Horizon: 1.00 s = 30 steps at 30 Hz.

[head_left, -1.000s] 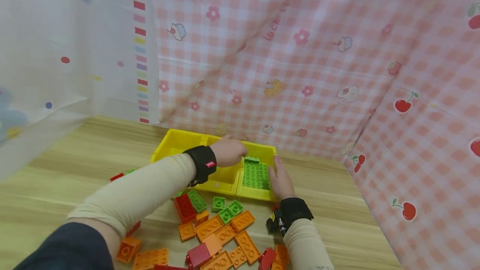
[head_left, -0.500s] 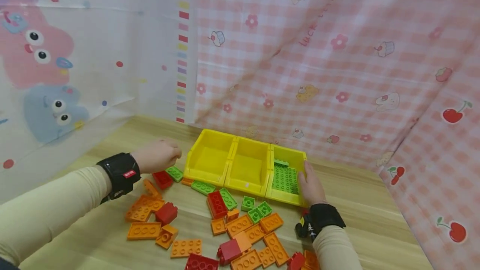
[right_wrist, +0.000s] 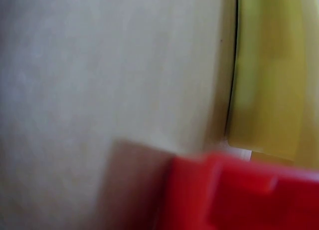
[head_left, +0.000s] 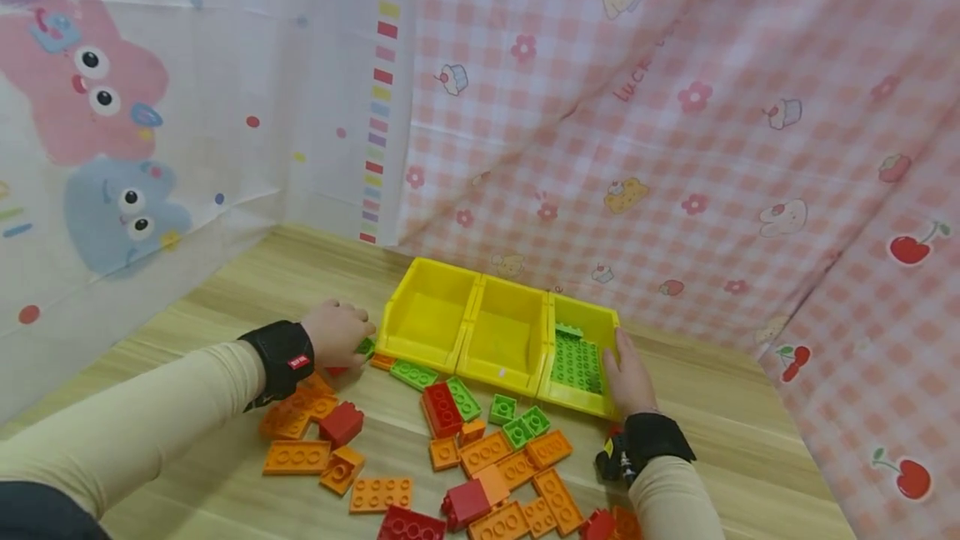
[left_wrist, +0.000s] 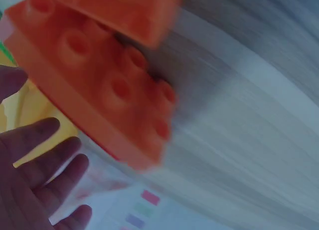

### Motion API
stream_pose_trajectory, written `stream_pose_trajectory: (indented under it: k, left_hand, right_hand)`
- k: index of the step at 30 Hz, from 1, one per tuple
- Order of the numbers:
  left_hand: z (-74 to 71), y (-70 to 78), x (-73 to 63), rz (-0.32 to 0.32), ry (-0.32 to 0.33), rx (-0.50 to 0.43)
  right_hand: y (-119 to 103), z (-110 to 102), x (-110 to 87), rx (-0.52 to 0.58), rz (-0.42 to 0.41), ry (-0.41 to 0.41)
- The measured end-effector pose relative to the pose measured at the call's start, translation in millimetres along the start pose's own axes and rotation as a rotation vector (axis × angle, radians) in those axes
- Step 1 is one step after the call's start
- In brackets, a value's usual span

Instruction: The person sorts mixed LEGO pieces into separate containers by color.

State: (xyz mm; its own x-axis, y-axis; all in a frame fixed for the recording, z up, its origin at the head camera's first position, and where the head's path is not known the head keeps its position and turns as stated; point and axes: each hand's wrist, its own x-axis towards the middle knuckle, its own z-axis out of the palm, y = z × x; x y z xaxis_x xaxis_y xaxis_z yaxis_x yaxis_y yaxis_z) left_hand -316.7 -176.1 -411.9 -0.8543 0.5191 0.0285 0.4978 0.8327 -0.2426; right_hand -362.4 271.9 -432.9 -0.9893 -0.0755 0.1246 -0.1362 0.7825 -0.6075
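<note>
Over a green brick [head_left: 365, 347] left of the bins, my left hand [head_left: 337, 333] reaches down, partly covering it and a red brick [head_left: 337, 371]. Its fingers [left_wrist: 62, 182] look spread and slightly bent in the left wrist view, with nothing seen between them. My right hand [head_left: 628, 373] rests with straight fingers along the right side of a yellow three-compartment bin [head_left: 431, 307]. The right compartment contains a studded green baseplate [head_left: 576, 363] and a small green brick [head_left: 569, 330] at its back. Both other compartments show bare floors.
Several orange bricks [head_left: 381, 495], red bricks [head_left: 441, 409] and green bricks [head_left: 502, 409] lie scattered before the bin. A large orange brick [left_wrist: 109, 90] fills part of the left wrist view. Printed curtains [head_left: 517, 148] hang behind the wooden table [head_left: 720, 440].
My left hand has moved left from above the bin's right part, then lowered over the green and red bricks. The right hand stays at the bin's side. The head view has shifted.
</note>
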Motion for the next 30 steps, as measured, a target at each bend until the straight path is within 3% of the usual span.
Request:
stream_pose_trajectory:
  k: [5,12,16,21,25,30]
  left_hand:
    - [2.5,5.3,5.2,-0.011,-0.03,-0.015]
    - [4.2,1.1,4.1,0.045,0.048,-0.027]
    - [-8.1,-2.6,0.1,0.072,0.122,-0.03]
    - [-40.4,0.5,1.5,0.088,0.232,-0.036]
    - [-71.8,28.2,17.5,0.17,0.35,-0.04]
    - [-99.4,98.5,56.8,0.335,0.425,-0.076]
  right_hand:
    - [-0.9,1.9,-0.6,0.02,-0.003,0.0]
    - [0.8,0.9,1.4,0.015,-0.011,0.007]
    - [3.8,-0.5,2.2,0.008,-0.018,0.014]
    - [5.4,-2.8,3.0,0.017,-0.012,0.01]
    - [6.3,-3.8,3.4,0.013,-0.013,0.009]
    - [4.8,-1.6,2.8,0.024,-0.029,0.019]
